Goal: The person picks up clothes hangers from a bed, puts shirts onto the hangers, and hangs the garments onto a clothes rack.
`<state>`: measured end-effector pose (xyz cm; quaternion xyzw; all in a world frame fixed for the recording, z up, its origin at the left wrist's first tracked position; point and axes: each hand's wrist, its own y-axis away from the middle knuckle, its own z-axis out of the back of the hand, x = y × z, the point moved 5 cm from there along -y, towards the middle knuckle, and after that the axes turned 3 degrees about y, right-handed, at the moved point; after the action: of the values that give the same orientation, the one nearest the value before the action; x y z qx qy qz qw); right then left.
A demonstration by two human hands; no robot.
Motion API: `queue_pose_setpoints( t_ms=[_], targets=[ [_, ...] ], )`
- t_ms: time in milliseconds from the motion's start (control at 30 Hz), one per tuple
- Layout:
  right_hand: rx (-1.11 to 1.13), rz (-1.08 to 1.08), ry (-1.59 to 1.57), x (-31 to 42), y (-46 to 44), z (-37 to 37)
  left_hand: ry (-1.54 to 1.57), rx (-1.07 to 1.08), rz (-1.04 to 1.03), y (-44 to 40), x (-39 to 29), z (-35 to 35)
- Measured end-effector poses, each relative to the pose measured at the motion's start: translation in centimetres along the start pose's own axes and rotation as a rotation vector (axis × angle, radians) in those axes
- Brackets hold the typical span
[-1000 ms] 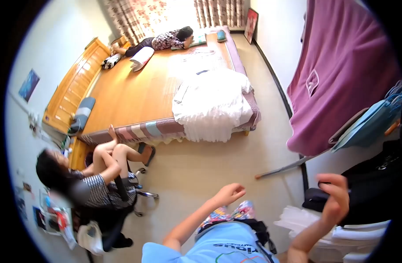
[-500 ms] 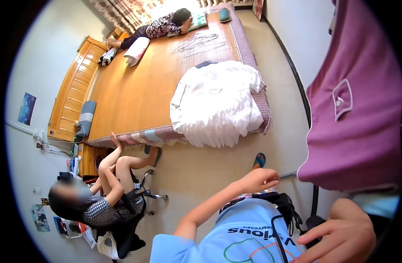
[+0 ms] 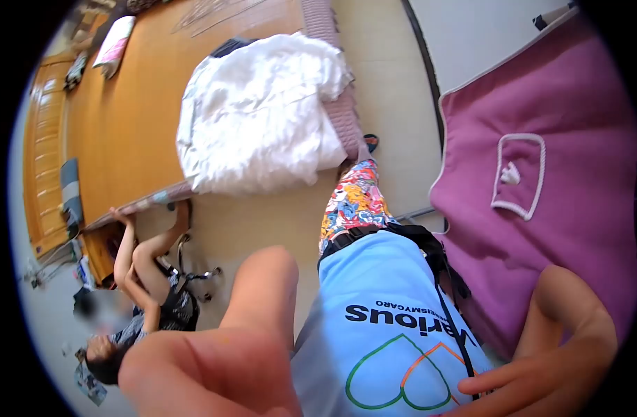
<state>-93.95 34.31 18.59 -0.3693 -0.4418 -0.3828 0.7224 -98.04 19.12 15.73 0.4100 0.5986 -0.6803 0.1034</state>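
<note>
Very near the camera, my left hand (image 3: 214, 368) looms large and blurred at the lower left, in front of the floor and beside my light blue shirt (image 3: 381, 278). Its fingers cannot be made out clearly, nor whether they hold anything. At the lower right, my right hand (image 3: 541, 379) has fingers stretched toward the shirt's printed front, near a thin black cord (image 3: 454, 313). Nothing shows in this hand. Behind its wrist hangs a purple cloth (image 3: 471, 153) with a white-edged patch.
A white ruffled garment (image 3: 263, 118) lies on the corner of the bed (image 3: 124, 125). Another person (image 3: 148, 313) sits at the left beside a wheeled chair base (image 3: 200, 274). A sandal (image 3: 371, 142) is on the floor by the bed.
The view has swung down and closer to the bed's corner. My left hand has come up close to the camera. The person lying on the bed has mostly left the view.
</note>
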Motion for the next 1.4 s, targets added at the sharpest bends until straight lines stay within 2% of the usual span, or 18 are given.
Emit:
queue_pose_setpoints(
  t_ms=[133,233,300,333,367,433,633,833,900,967,1033,1100,1133,1167,1233,1300,1367,1400],
  targets=[
    [0.049,-0.034,0.017,-2.6,-3.4,5.4,0.267,-0.371,-0.335,-2.4,6.4,1.7],
    [0.11,-0.024,0.009,-4.7,-7.0,9.4,-0.055,-0.58,-0.415,-4.6,8.4,3.1],
    [0.134,-0.011,0.005,-6.7,-9.1,11.5,0.098,-0.475,-0.512,-6.5,10.1,2.7],
    [0.142,-0.005,-0.005,-7.6,-10.2,12.2,-0.274,-0.562,-0.63,-6.8,10.0,2.6],
    [0.151,0.003,-0.013,-8.4,-11.3,13.1,0.092,-0.299,-0.732,-9.0,11.9,1.7],
    [0.167,0.017,-0.03,-9.3,-13.0,15.3,-0.167,-0.348,-0.652,-10.5,12.4,1.2],
    [0.324,0.118,-0.107,-13.7,-16.7,22.6,-0.476,-0.451,-0.674,-15.1,16.8,-2.1],
    [0.5,0.283,-0.25,-18.7,-18.4,35.0,-0.58,-0.456,-0.692,-21.8,25.1,-6.9],
    [0.586,0.347,-0.29,-20.3,-20.3,38.0,-0.482,-0.447,-0.611,-25.3,28.2,-8.2],
    [0.649,0.484,-0.334,-22.7,-22.4,40.5,-0.543,-0.451,-0.612,-28.3,30.3,-9.3],
    [0.735,0.023,-0.453,-26.6,-24.5,41.4,-0.566,-0.51,-0.668,-30.5,32.0,-9.5],
    [0.889,0.332,-0.476,-28.5,-27.8,41.7,-0.54,-0.479,-0.739,-32.7,33.7,-9.3],
    [0.961,0.33,-0.591,-29.9,-29.9,42.3,-0.505,-0.42,-0.778,-33.8,34.4,-8.8],
    [1.021,0.317,-0.59,-31.5,-31.4,42.5,-0.473,-0.358,-0.809,-34.6,34.9,-8.2],
    [0.988,0.248,-0.589,-34.4,-34.8,43.4,-0.578,-0.344,-0.508,-35.4,35.5,-7.1],
    [0.912,0.116,-0.55,-37.9,-38.5,44.7,-0.551,-0.498,-0.677,-36.5,38.8,-5.4],
    [0.678,0.01,-0.425,-42.1,-42.5,45.0,-0.551,-0.5,-0.727,-37.0,41.3,-2.6],
    [0.646,-0.054,-0.245,-44.1,-44.9,44.8,-0.522,-0.382,-0.722,-36.7,42.5,-1.0]
  ],
)
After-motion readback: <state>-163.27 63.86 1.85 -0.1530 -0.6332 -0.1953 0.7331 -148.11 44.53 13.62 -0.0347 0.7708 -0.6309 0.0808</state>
